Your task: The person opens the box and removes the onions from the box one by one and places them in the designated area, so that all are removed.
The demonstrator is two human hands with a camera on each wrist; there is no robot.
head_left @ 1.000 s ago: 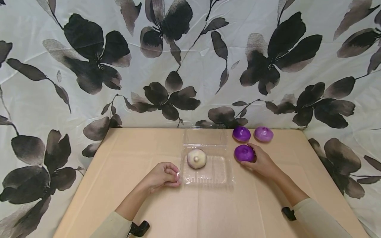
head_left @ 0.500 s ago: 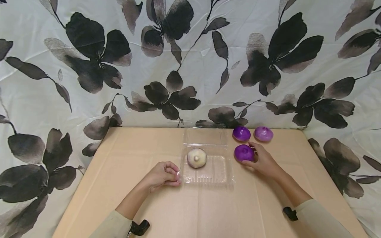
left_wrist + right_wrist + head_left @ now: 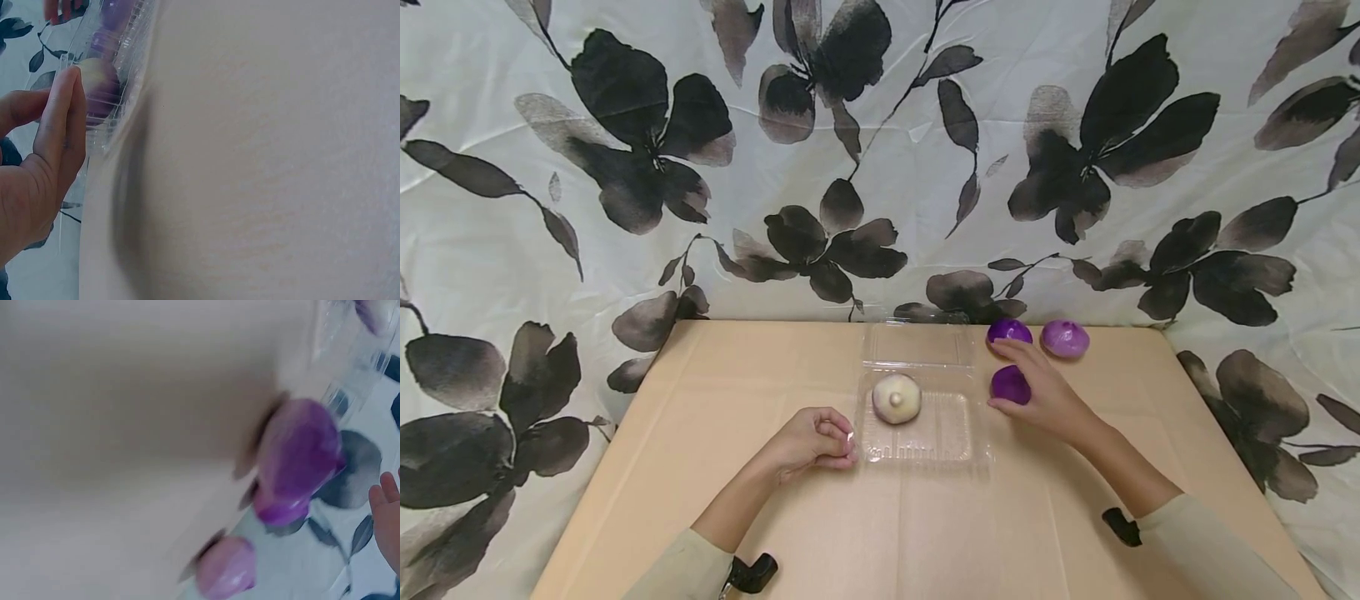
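A clear plastic clamshell container [image 3: 953, 429] lies with its lid laid back on the table. Inside, at the left, sits a whitish onion with a purple side [image 3: 897, 398]. My left hand [image 3: 814, 446] pinches the container's near left edge between thumb and fingers; this pinch also shows in the left wrist view. Right of the container rests a peeled purple onion [image 3: 1011, 385]. Over its right side my right hand [image 3: 1041, 392] holds thumb and fingers spread around it. In the right wrist view those fingers [image 3: 389, 494] are apart from the onion [image 3: 300, 450].
Two more peeled onions stand near the table's back edge: a deep purple one [image 3: 1009, 330], partly behind my right fingers, and a lighter one [image 3: 1065, 338]. A floral cloth [image 3: 955, 167] hangs behind the tan table [image 3: 737, 367].
My right hand has shifted left and slightly up, from the near purple onion's right side to over it, its fingers spreading wider. My left hand and the container have stayed put.
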